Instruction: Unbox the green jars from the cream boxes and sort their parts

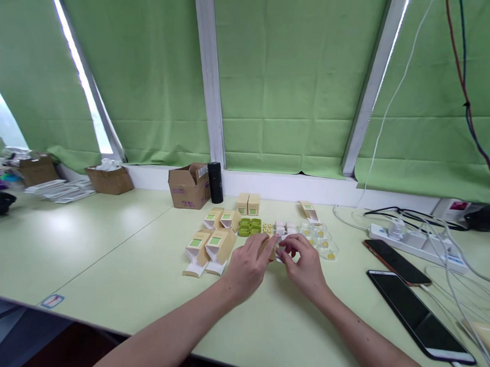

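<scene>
My left hand [251,263] and my right hand [302,260] meet at the middle of the pale green table [122,243], fingers pinched together on a small white and tan piece [277,250] between them. What exactly it is I cannot make out. Just left lie two open tan cartons with green labels [208,250], with two more [220,219] behind. Past my fingers sit green plastic trays [250,226], small white cubes [286,228] and clear blister pieces with yellow dots [322,242]. Two upright tan boxes [248,203] stand further back.
A brown cardboard box [189,186] and a black cylinder [215,182] stand by the window ledge. Two phones [419,313] [397,261], a power strip [418,242] and cables lie at right. More boxes [109,179] and flat packets are at far left. Green curtains hang behind.
</scene>
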